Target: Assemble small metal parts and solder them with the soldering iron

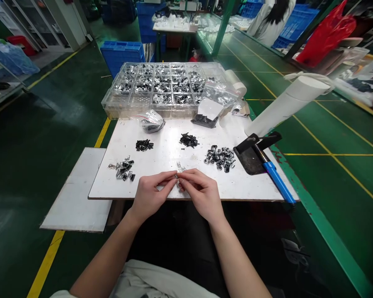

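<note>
My left hand [152, 191] and my right hand [201, 191] meet at the front edge of the white tabletop [164, 155]. Thumbs and forefingers of both are pinched around one tiny metallic part [175, 176], too small to name. Just beyond the fingertips lies a scatter of tiny silvery pieces [180, 166]. To the left sits a loose heap of shiny black-and-silver parts [124, 169], and a larger heap of similar parts [220, 157] lies to the right. Further back are two piles of small black pieces, one on the left [144, 145] and one in the middle [189, 140].
A clear compartment box [149, 111] full of shiny parts spans the table's back. Plastic bags [151, 121] lie before it. At the right are a blue-handled screwdriver [279, 182] on a black holder [250, 160] and a white roll [287, 103]. A lower white board [77, 194] stands left.
</note>
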{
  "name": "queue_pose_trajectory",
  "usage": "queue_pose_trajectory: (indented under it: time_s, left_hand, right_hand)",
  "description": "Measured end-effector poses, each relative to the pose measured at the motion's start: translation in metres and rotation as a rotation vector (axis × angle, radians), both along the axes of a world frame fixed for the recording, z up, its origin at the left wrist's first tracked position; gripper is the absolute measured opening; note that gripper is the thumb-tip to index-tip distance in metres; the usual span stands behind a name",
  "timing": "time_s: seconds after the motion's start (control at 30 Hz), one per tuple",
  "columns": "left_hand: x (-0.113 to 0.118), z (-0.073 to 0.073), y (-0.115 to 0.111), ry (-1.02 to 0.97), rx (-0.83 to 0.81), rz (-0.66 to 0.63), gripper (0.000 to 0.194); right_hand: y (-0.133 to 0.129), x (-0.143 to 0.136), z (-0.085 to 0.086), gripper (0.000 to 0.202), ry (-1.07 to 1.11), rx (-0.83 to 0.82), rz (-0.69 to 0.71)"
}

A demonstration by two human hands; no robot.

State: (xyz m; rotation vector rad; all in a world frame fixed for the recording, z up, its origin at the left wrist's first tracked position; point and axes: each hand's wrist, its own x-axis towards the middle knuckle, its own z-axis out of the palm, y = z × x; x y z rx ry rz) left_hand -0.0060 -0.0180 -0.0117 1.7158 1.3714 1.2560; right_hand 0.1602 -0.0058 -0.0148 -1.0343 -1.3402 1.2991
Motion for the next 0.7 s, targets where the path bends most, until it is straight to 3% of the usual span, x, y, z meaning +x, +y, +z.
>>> queue_pose_trajectory:
  time_s: [0.13,0.3,0.5,0.7]
  left_hand:
    - [-0.0005,0.0016,0.0003,-0.003,-0.004,-0.005,0.019]
    - [-0.0022,0.0027,0.0011,0.022,0.024,-0.041,0.018]
    - [-0.0033,0.0049,0.0024,0.011,0.031,-0.115,0.023]
    - [-0.0023,0.005,0.0008,0.012,0.011,-0.096,0.02]
  right_hand:
    - [0.0009,-0.0016,0.0023,0.012,0.023,-0.056,-0.034]
    - [0.0035,-0.0005,0.0031,0.024,0.052,-0.185,-0.033]
    - [0.0058,0.0011,0.0049,0.032,0.055,-0.204,-0.011]
    - [0.0057,0.0016,0.0077,0.027,0.078,-0.223,0.015]
